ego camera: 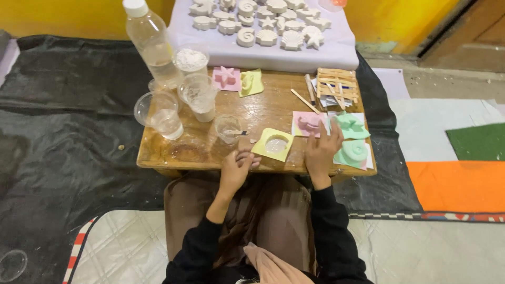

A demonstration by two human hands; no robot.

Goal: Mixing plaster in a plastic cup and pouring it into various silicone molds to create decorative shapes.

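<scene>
Seen from my remote feed: the yellow square mould (273,144), filled at its round centre with pale wet plaster, lies flat on the low wooden table (263,113) between my two hands. My left hand (238,167) is loosely curled at the table's near edge, fingertips just beside the mould's near corner, gripping nothing I can make out. My right hand (321,149) lies open, fingers spread, resting on a pink mould (306,124) and touching the green moulds (351,138) to its right. Just beyond my left hand stands a small clear plastic cup (229,129); farther off, a clear bottle (151,42) and white shell-shaped casts (268,21).
</scene>
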